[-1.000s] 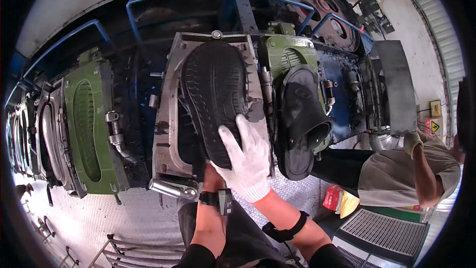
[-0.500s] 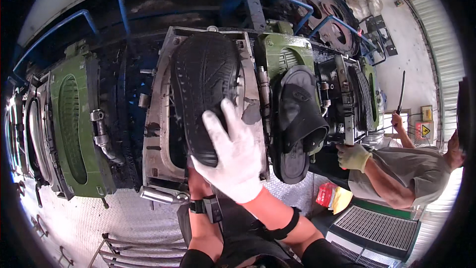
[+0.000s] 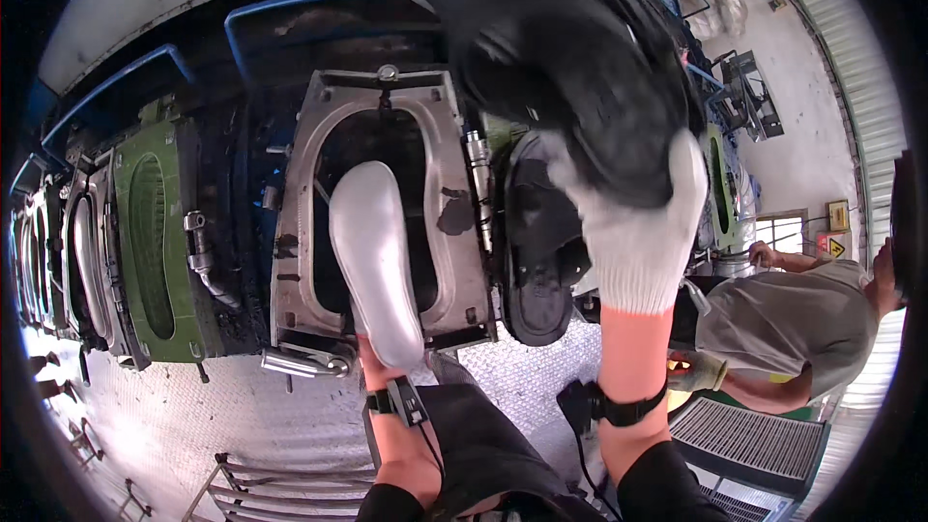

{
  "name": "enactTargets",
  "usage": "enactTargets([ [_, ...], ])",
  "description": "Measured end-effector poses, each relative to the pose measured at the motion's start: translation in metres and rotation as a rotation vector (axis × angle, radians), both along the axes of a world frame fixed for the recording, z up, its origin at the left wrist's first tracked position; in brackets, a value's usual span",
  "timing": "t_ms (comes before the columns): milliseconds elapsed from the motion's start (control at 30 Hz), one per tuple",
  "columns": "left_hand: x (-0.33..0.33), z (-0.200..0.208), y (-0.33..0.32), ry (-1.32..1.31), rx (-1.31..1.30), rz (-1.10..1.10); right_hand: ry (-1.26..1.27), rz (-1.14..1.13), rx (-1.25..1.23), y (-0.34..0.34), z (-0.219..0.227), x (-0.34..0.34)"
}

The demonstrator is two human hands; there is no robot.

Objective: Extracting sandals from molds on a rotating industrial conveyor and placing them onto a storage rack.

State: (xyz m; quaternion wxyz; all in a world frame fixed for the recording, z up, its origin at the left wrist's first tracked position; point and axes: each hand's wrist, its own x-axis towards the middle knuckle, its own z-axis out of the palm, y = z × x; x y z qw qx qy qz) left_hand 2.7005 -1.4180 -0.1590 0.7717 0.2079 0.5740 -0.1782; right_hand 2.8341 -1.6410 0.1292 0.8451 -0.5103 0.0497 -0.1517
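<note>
Head view. The right hand (image 3: 633, 222), in a white knitted glove, grasps a black sandal (image 3: 590, 77), its fingers closed about the near end. The sandal is held up at the top of the view, right of centre and blurred, so its details cannot be made out. The left hand (image 3: 368, 356) lies mostly hidden behind a smooth silver foot form (image 3: 372, 251); whether it grips the form cannot be told. The form is bare and tilted, its toe over the foot-shaped opening of a grey metal frame (image 3: 467, 285), its heel beyond the frame's near edge. Just right of the frame rests a second black sandal (image 3: 534, 300), partly covered by the raised one. To the left stands a green mould (image 3: 181, 232) with a sole-shaped hollow. At far right is a co-worker (image 3: 788, 329) in a grey shirt, apart from this work.

Judged from this arrangement, the step in hand is carrying the sandal clear of its form. The next move calls for a firm right-hand hold, room beside the resting sandal, and a form kept steady over the frame.
</note>
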Motion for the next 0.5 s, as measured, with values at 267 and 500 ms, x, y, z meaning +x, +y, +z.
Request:
enactTargets([
  [267, 0.002, -0.095, 0.023, -0.994, 0.551, -0.278, 0.342, -0.206, 0.893, -0.082, -0.055, -0.141],
  [500, -0.031, -0.165, 0.102, -0.763, 0.566, -0.074, 0.628, -0.018, 0.709, -0.06, -0.123, -0.178],
])
